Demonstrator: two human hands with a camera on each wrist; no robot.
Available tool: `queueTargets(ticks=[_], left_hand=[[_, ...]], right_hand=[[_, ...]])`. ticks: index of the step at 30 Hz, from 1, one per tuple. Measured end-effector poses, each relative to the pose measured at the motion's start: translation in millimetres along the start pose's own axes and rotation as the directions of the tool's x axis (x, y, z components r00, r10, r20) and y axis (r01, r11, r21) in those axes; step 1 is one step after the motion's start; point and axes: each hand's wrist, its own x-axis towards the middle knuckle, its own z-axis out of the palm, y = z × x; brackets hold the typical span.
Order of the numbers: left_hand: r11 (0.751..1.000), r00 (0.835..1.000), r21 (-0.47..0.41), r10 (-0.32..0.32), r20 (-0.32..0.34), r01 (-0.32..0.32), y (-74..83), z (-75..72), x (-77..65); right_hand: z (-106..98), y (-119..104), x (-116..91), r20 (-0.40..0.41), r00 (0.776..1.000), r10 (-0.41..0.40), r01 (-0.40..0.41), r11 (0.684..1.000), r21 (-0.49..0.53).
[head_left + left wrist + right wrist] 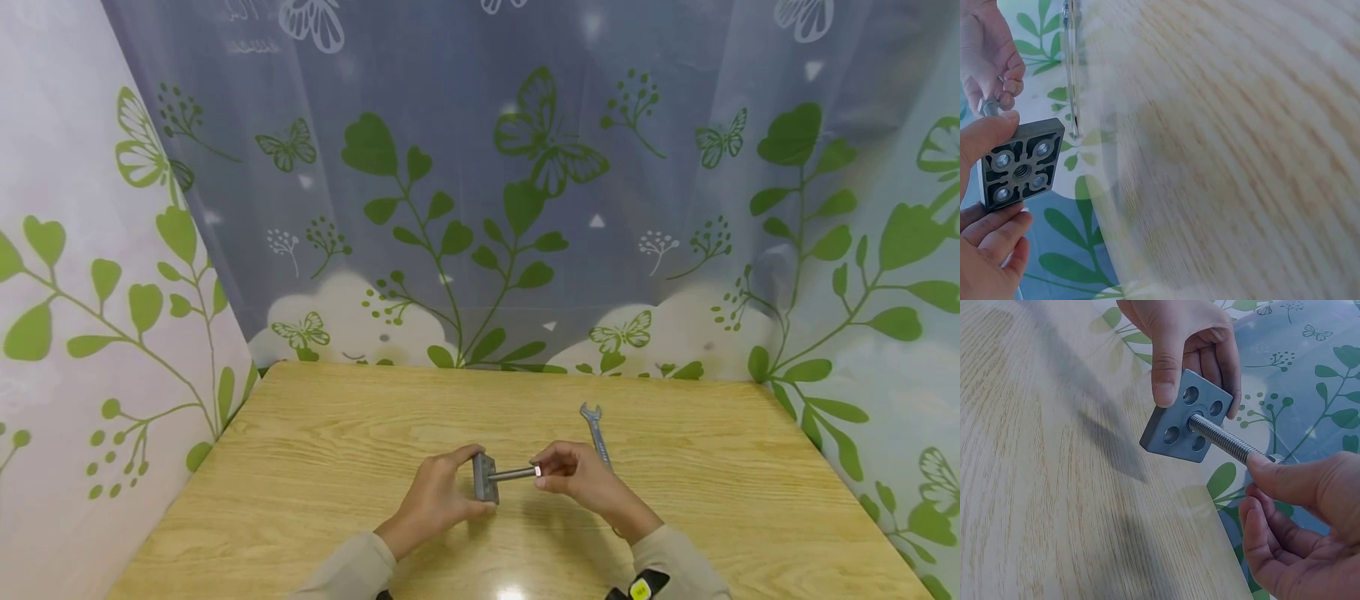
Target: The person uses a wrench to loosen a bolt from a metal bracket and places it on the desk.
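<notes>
My left hand (441, 498) grips a square grey metal plate (1172, 434) by its opposite edges, thumb on one side and fingers on the other. Four holes sit near the plate's corners, and a threaded hole shows at its centre in the left wrist view. A bolt (1225, 439) stands out from the middle of the plate's other face. At the bolt's head end, my right hand (581, 479) pinches it between thumb and fingers. Both hands hold the pieces above the wooden table (337, 417). How deep the bolt sits in the plate is hard to see.
An open-end wrench (595, 429) lies on the table just beyond my right hand, its lower end hidden behind that hand. Printed curtains (465, 208) with leaves and butterflies hang along the back and both sides of the table.
</notes>
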Motion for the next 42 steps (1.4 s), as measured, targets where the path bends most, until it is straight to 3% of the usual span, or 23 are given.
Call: queueTargets(ticks=[5, 13, 24, 32, 42], left_hand=[[1.000, 1.000, 0.003, -0.001, 0.001, 0.001, 1.1, -0.5, 0.3], [1.000, 1.000, 0.004, 0.000, -0.012, 0.000, 0.6, 1.3, 0.7], [1.000, 1.000, 0.012, 0.024, -0.018, -0.023, 2.0, 2.5, 1.2], [0.999, 1.000, 0.042, 0.026, -0.010, -0.026, 1.5, 2.3, 0.2], [0.998, 0.999, 0.043, 0.037, 0.004, -0.037, 1.5, 2.4, -0.9]], right_hand=[[-0.3, -1.4, -0.1, 0.001, 1.000, 0.016, -0.016, 1.000, 0.002], [2.7, -2.3, -1.1, 0.102, 0.980, 0.173, -0.177, 0.984, 0.035], [5.4, -3.1, 0.3, 0.081, 0.967, 0.240, -0.245, 0.968, 0.055], [3.9, -3.3, -0.3, 0.101, 0.983, 0.156, -0.162, 0.985, 0.054], [0.8, 0.2, 0.0, 0.043, 0.998, 0.044, -0.043, 0.999, -0.006]])
